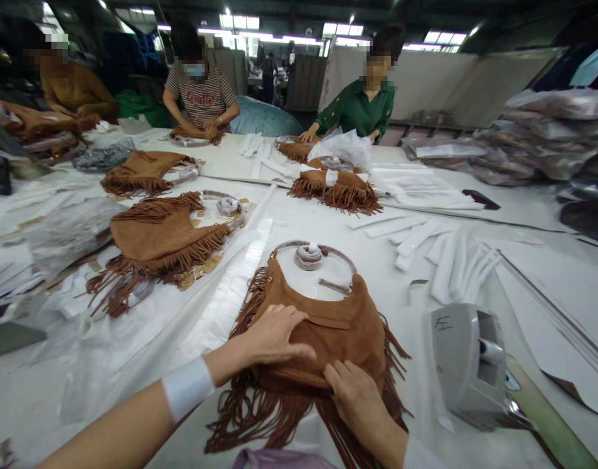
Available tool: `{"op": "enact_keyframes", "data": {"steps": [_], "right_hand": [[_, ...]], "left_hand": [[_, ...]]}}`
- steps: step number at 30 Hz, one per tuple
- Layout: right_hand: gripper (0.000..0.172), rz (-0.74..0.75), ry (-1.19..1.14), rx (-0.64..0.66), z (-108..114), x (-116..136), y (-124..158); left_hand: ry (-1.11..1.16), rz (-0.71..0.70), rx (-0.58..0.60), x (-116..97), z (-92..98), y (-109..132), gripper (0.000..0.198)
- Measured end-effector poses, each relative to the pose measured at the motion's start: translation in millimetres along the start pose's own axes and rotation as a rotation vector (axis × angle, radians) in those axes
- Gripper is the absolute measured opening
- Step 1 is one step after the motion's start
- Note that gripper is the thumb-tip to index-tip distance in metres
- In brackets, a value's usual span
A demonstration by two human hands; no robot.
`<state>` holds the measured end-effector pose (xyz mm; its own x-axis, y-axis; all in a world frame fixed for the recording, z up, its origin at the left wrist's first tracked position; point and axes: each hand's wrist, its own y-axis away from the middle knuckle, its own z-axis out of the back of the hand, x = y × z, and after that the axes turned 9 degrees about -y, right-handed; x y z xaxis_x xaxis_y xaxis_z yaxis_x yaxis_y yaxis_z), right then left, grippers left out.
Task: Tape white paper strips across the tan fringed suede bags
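A brown suede handbag (362, 319) with long fringe lies flat on the white table in front of me. Its wrapped handle (345, 259) arches away from me, and a wrapped coil of strap (309, 257) rests inside that arch. My left hand (277, 335) lies across the bag's front below a narrow flap, fingers stretched out and thumb apart. At the lower edge of the bag, my right hand (355, 397) has its fingers curled and pressed together on the suede, above the fringe. The undersides of both hands are hidden.
A grey tape dispenser (468, 365) stands at right, near white strips (455, 254). More fringed bags lie at left (157, 228) and farther back (333, 182). Plastic sheets (235, 286) spread on the left. Several people work across the table; wrapped bags (563, 130) are piled at right.
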<state>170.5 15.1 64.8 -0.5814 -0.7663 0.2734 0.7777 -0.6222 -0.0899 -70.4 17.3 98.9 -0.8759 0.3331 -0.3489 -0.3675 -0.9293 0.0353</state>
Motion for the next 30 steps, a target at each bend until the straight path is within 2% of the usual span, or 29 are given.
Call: {"op": "enact_keyframes", "data": {"steps": [2,3,5,7,8,10,13,16,21,26,28,30], "right_hand": [[0.023,0.002,-0.004,-0.084,-3.8,0.8,4.8],[0.023,0.007,-0.004,-0.107,-4.5,1.6,7.1],[0.022,0.033,0.004,-0.125,-2.6,1.8,12.6],[0.021,0.063,0.016,-0.123,2.8,-2.2,20.4],[0.020,0.068,0.022,-0.117,6.0,-6.1,25.3],[0.018,0.064,0.031,-0.096,11.2,-16.3,36.3],[0.017,0.043,0.031,-0.072,10.2,-31.6,50.2],[0.019,0.060,0.040,-0.125,-0.1,-41.2,55.6],[0.024,0.217,0.025,-0.205,-12.4,-49.9,56.9],[0.030,0.204,-0.080,-0.220,-14.6,-52.7,60.2],[0.033,0.157,-0.129,-0.169,-11.2,-50.8,57.9],[0.039,0.076,-0.168,-0.040,-2.6,-46.8,51.6]], "left_hand": [[-0.053,0.040,-0.081,-14.2,-4.8,34.6,0.085],[-0.084,0.055,-0.086,-20.1,-11.5,50.0,0.086],[-0.145,0.071,-0.080,-27.4,-28.8,72.1,0.063],[-0.176,0.087,-0.067,-28.2,-44.4,81.3,0.034],[-0.179,0.090,-0.061,-27.0,-50.1,82.0,0.024],[-0.180,0.086,-0.054,-23.4,-57.0,79.6,0.016],[-0.198,0.066,-0.069,-18.8,-62.0,75.5,0.019],[-0.213,0.061,-0.067,-14.2,-66.3,74.5,0.019],[-0.214,0.015,0.009,0.3,-69.1,71.7,0.018],[-0.195,-0.074,0.134,6.9,-54.8,59.4,0.013],[-0.179,-0.129,0.187,3.0,-44.2,50.0,0.025],[-0.173,-0.184,0.253,-2.5,-34.0,38.8,0.043]]}}
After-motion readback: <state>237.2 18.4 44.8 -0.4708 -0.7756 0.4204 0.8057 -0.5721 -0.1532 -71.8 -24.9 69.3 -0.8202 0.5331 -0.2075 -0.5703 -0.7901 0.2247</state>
